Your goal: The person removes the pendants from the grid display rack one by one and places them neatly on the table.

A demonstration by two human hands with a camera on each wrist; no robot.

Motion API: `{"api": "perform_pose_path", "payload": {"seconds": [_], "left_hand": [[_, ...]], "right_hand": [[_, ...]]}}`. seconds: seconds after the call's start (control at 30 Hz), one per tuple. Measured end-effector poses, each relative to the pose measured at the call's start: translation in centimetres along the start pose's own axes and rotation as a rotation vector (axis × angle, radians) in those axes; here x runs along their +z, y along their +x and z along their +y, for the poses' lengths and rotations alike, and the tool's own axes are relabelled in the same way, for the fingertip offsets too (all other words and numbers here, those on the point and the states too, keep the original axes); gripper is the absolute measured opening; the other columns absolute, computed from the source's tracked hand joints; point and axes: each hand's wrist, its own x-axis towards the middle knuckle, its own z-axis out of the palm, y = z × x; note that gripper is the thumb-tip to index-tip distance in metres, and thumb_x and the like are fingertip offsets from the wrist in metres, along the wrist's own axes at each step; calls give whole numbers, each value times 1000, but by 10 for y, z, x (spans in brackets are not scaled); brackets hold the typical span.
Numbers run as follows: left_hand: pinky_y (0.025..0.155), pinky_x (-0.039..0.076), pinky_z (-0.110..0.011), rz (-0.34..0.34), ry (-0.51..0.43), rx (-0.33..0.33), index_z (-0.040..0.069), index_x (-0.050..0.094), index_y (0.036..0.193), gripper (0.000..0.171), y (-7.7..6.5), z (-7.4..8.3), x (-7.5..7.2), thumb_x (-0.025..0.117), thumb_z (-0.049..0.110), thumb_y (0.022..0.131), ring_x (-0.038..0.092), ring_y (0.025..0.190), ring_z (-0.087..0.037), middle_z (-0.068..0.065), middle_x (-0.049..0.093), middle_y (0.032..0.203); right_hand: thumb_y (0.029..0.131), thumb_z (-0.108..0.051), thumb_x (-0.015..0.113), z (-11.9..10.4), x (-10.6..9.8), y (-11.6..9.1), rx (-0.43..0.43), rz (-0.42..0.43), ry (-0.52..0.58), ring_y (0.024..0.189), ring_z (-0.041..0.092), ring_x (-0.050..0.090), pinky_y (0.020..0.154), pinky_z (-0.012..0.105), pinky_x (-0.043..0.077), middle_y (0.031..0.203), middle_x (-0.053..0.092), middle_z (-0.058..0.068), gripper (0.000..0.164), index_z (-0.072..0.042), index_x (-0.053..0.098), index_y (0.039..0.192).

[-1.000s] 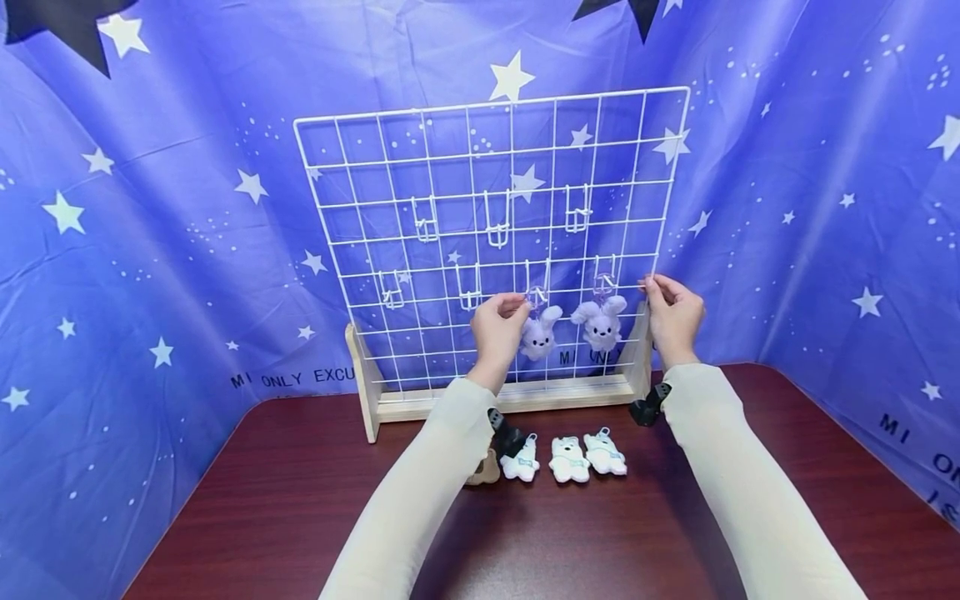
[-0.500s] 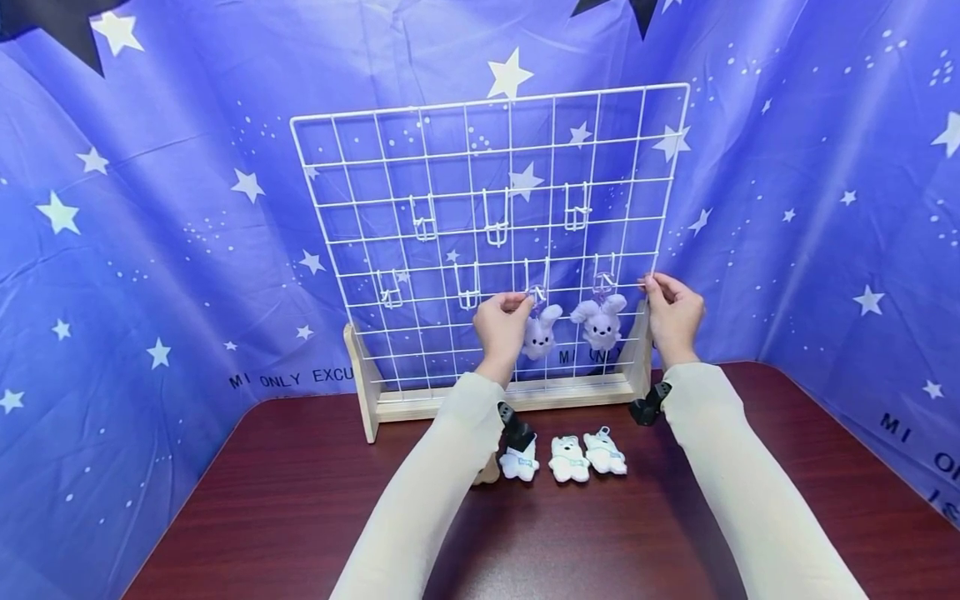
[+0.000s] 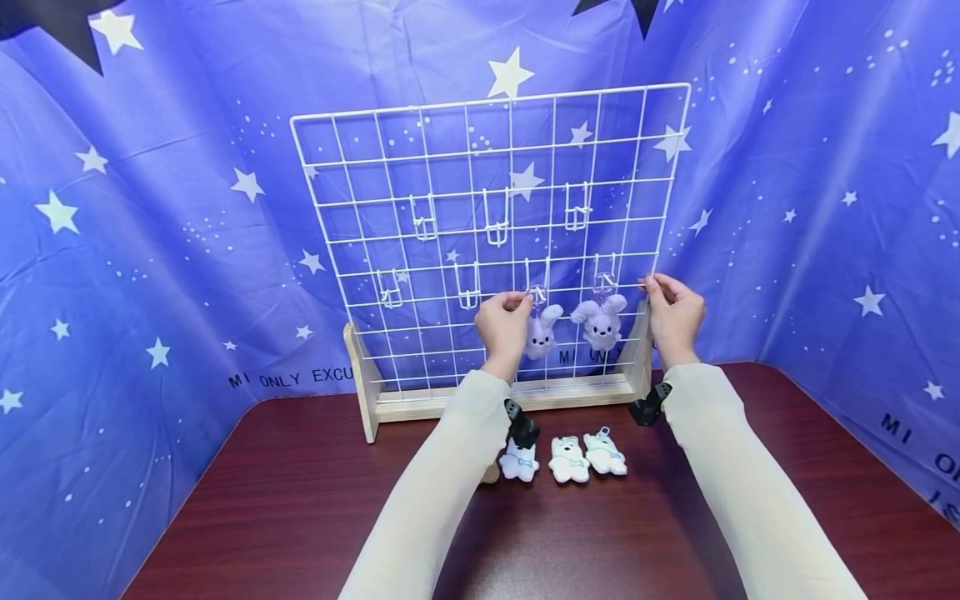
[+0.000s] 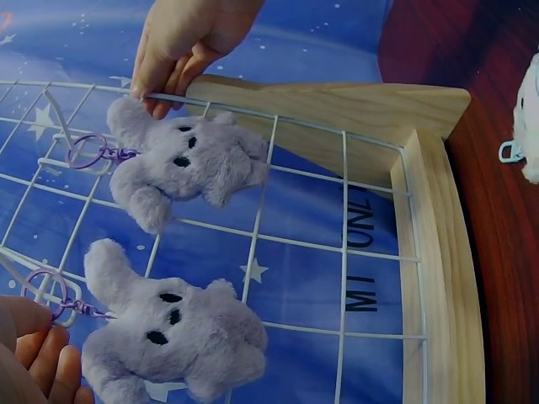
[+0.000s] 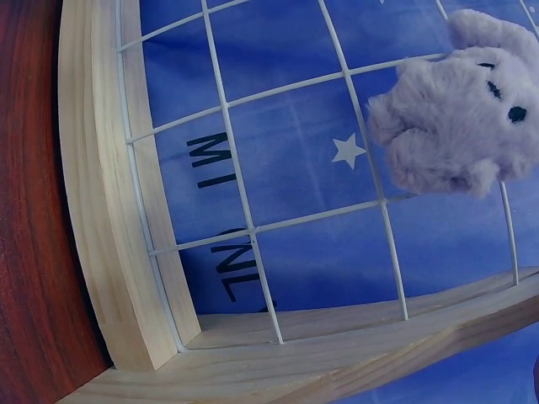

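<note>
Two lilac plush bunny keychains hang from hooks on the white wire grid rack (image 3: 491, 104). My left hand (image 3: 502, 329) pinches the purple key ring (image 4: 52, 288) of the left bunny (image 3: 540, 336), its thumb and forefinger at the ring's lower side. That ring sits around the hook's prong. The right bunny (image 3: 600, 325) hangs from its own ring and hook nearby. My right hand (image 3: 677, 317) grips the rack's right edge wire between thumb and fingers, just above the wooden side support (image 3: 640, 358). In the right wrist view only the right bunny (image 5: 472, 109) and the rack show.
Several bare hooks (image 3: 497, 229) stay on the grid, up and to the left. White bear plush keychains (image 3: 568, 460) lie on the dark red table (image 3: 262, 517) before the rack's wooden base (image 3: 420, 406). A brown plush (image 3: 491, 474) is mostly hidden by my left sleeve.
My left hand and forearm have shifted slightly to the right, with the fingers staying at the left bunny's ring. The right hand has kept its hold on the rack's edge.
</note>
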Motion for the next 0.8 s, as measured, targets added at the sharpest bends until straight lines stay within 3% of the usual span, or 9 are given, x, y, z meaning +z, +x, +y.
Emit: {"api": "perform_pose_path", "payload": {"seconds": [0.23,0.4,0.6,0.8], "left_hand": [[65,48,-22,-26,-56,-3,7,74,84,7,-2,-1,-4,72,13,81,61,66,-12,-4,71,76],[66,49,-21,-54,-77,30,7,73,86,8,-3,-2,-6,71,14,83,62,68,-12,-5,72,80],[62,47,-19,-84,-118,50,5,71,85,9,-5,-3,-9,70,13,85,59,65,-10,-7,72,80],[62,46,-20,-110,-121,50,4,70,86,11,-5,-4,-12,69,15,86,60,66,-9,-7,72,81]], "right_hand": [[89,-5,62,0,0,0,-11,-15,-14,68,-7,62,69,8,47,96,71,16,24,11,65,106],[90,-4,62,4,1,1,-24,-3,-30,68,-8,61,70,8,47,101,66,25,22,10,66,105],[89,-12,64,27,1,14,-13,11,-28,68,-9,61,71,8,47,99,69,17,24,5,68,106],[89,-18,65,34,2,17,-8,28,-63,69,-11,60,73,10,48,99,71,13,27,2,69,107]]}}
